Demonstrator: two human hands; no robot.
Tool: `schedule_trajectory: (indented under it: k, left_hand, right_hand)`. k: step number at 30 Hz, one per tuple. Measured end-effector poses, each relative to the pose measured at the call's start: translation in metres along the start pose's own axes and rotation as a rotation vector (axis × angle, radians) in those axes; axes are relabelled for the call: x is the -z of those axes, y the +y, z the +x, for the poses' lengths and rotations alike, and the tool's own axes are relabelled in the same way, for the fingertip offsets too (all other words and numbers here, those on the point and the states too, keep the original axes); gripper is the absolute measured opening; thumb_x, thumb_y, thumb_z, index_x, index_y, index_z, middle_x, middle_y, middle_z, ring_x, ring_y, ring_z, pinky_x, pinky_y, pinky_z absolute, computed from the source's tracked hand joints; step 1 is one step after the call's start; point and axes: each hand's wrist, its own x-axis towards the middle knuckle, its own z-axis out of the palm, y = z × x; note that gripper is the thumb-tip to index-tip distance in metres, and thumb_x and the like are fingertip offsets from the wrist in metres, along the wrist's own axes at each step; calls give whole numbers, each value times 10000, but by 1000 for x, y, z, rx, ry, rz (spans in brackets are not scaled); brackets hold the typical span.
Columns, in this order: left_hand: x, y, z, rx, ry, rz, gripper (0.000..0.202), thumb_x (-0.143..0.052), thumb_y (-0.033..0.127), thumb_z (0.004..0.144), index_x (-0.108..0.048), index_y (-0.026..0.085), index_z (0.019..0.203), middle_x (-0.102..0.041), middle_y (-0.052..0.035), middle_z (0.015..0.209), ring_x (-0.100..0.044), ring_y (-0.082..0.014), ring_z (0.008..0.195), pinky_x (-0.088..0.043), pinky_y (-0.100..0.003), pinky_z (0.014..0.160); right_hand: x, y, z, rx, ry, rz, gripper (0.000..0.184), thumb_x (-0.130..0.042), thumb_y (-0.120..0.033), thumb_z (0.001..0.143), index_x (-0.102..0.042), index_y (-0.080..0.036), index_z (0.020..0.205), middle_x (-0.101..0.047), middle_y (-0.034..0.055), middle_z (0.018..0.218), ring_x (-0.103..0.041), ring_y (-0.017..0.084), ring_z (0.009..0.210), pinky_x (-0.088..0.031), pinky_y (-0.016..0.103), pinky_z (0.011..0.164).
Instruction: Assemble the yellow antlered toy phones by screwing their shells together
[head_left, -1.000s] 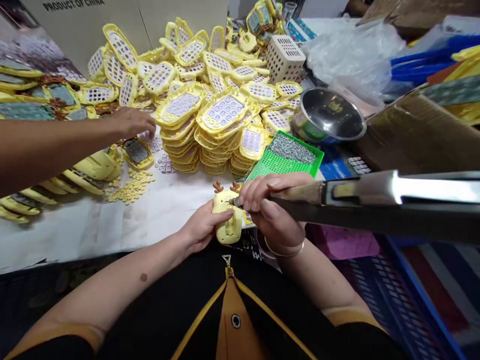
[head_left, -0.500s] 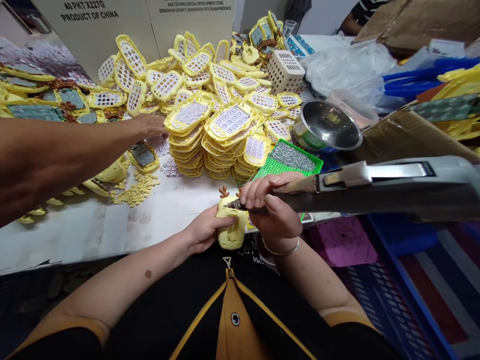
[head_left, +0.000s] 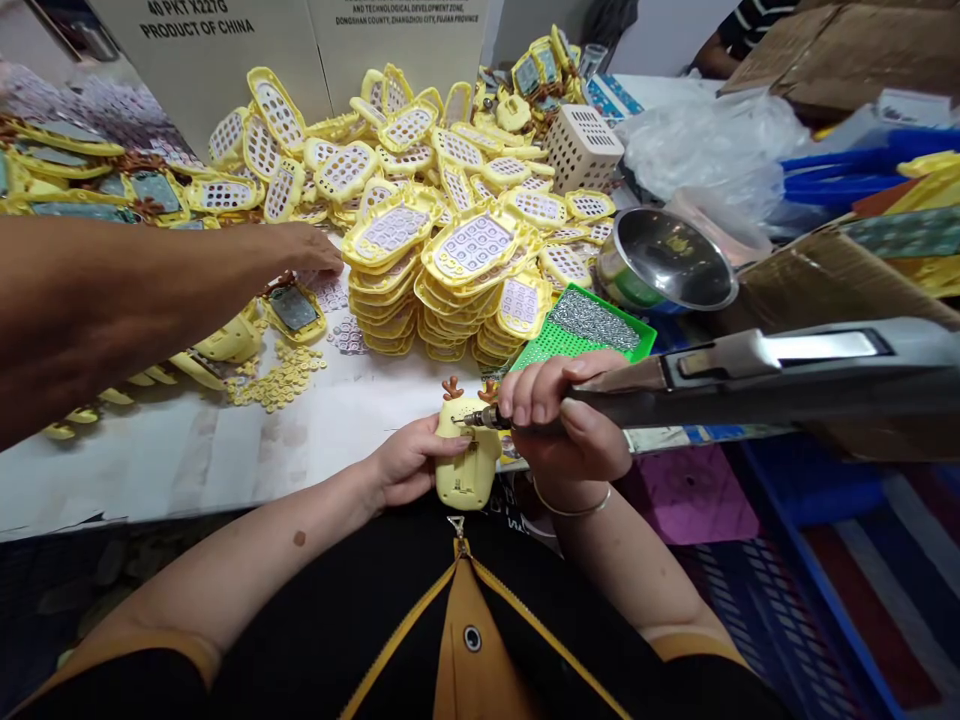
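My left hand [head_left: 411,460] grips a yellow toy phone [head_left: 465,478] with brown antlers by its left side, thumb across its back. The phone's back faces up, showing an open battery recess. Wrapped round the front of a grey electric screwdriver [head_left: 720,385] is my right hand [head_left: 566,415]. The screwdriver lies nearly level, its bit pointing left at the upper part of the phone's back. Whether the tip sits in a screw hole is too small to tell. Behind the phone, a green basket [head_left: 536,347] holds many small screws [head_left: 592,318].
Stacked yellow phone fronts [head_left: 386,290] stand ahead, with a loose heap [head_left: 345,170] behind. Another person's arm [head_left: 187,270] reaches in from the left, near small yellow buttons [head_left: 277,378]. A metal bowl [head_left: 667,260], a beige basket [head_left: 583,145] and a cardboard box [head_left: 840,270] are at right.
The whole view has shifted slightly. The bit still points at the upper back of the phone, and both hands keep their grips. The other person's hand has stayed near the stacks.
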Motion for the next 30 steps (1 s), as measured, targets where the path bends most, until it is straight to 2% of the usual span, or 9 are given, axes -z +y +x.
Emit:
schedule_trajectory:
  k: [4, 9, 12, 17, 19, 24, 27, 30]
  left_hand:
    - [-1, 0, 0, -3, 30, 23, 478, -909, 206, 530, -679, 138, 944, -717, -49, 858, -654, -171, 772, -486, -303, 762]
    - [-5, -5, -1, -48, 85, 127, 503, -893, 229, 564, -636, 149, 989, -697, -38, 866, -637, -168, 764, -479, -301, 740]
    - [-7, -9, 0, -89, 128, 197, 536, -884, 257, 583, -611, 160, 1034, -684, -27, 879, -628, -168, 783, -477, -299, 748]
    - [-6, -13, 2, -134, 136, 303, 575, -866, 304, 616, -597, 162, 1103, -687, -48, 954, -632, -192, 857, -474, -319, 813]
    - [-6, -13, 2, -141, 127, 317, 591, -877, 327, 609, -595, 165, 1104, -691, -53, 970, -635, -197, 871, -473, -322, 825]
    - [-7, -12, 0, -163, 110, 200, 576, -796, 558, 671, -641, 144, 1040, -709, -77, 965, -634, -197, 848, -480, -314, 798]
    - [-7, -11, 1, -170, 183, 129, 455, -765, 510, 736, -686, 137, 984, -723, -68, 919, -630, -178, 829, -481, -283, 780]
    - [-5, -9, 2, -129, 249, 75, 307, -710, 408, 822, -708, 144, 979, -727, -57, 880, -635, -164, 794, -491, -275, 760]
  right_hand:
    - [-1, -2, 0, -43, 42, -6, 113, -632, -218, 799, -609, -250, 905, -474, -73, 532, -461, 101, 438, -471, 237, 467]
    - [-6, -3, 2, -127, 200, -58, 109, -652, -213, 791, -615, -235, 891, -515, -68, 531, -490, 98, 448, -475, 244, 491]
    - [-8, -3, -1, -140, 250, -106, 121, -668, -210, 795, -617, -235, 901, -527, -69, 531, -505, 97, 455, -477, 246, 501]
    - [-10, -5, -9, -129, 181, -176, 149, -703, -249, 819, -624, -259, 946, -561, -66, 583, -561, 112, 506, -507, 278, 534]
    - [-12, -6, -7, -134, 195, -206, 146, -706, -240, 817, -628, -256, 940, -569, -65, 589, -570, 114, 507, -514, 282, 528]
    - [-20, -3, 9, -176, 262, -188, 113, -674, -199, 785, -629, -228, 884, -542, -77, 530, -528, 98, 438, -481, 261, 464]
    - [-19, -2, 12, -189, 227, -147, 115, -663, -200, 781, -613, -234, 879, -527, -79, 520, -512, 95, 431, -466, 251, 460]
    - [-15, -8, 7, -113, 101, -105, 118, -657, -214, 798, -615, -251, 902, -520, -71, 536, -509, 103, 449, -478, 261, 476]
